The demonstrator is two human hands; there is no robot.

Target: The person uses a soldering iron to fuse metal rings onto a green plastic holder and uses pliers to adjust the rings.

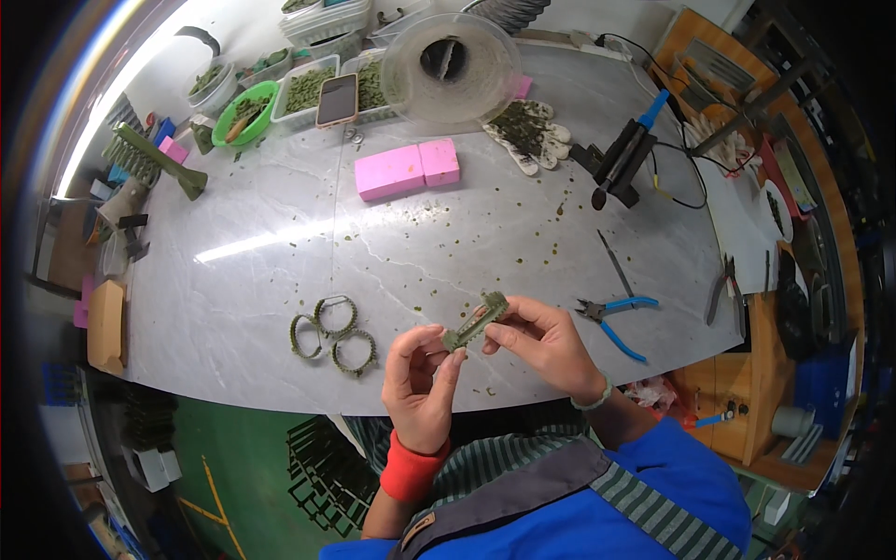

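Observation:
My left hand (420,383), wearing a red wristband, pinches one end of a small olive-green toothed strip (474,322) with a narrow frame shape. My right hand (541,350) grips the other end between thumb and fingers. To the left of my hands lie three green toothed rings (353,351) on the grey marble-patterned table (233,308). Blue-handled nippers (616,325) and a thin metal file (616,261) lie just right of my right hand.
Pink blocks (392,173) sit mid-table. Behind are tubs of green pieces (304,89), a phone (337,101), a large translucent funnel-like container (401,75), a soiled glove (523,135) and a black clamp tool with blue handle (625,154). A green moulding (177,173) lies back left.

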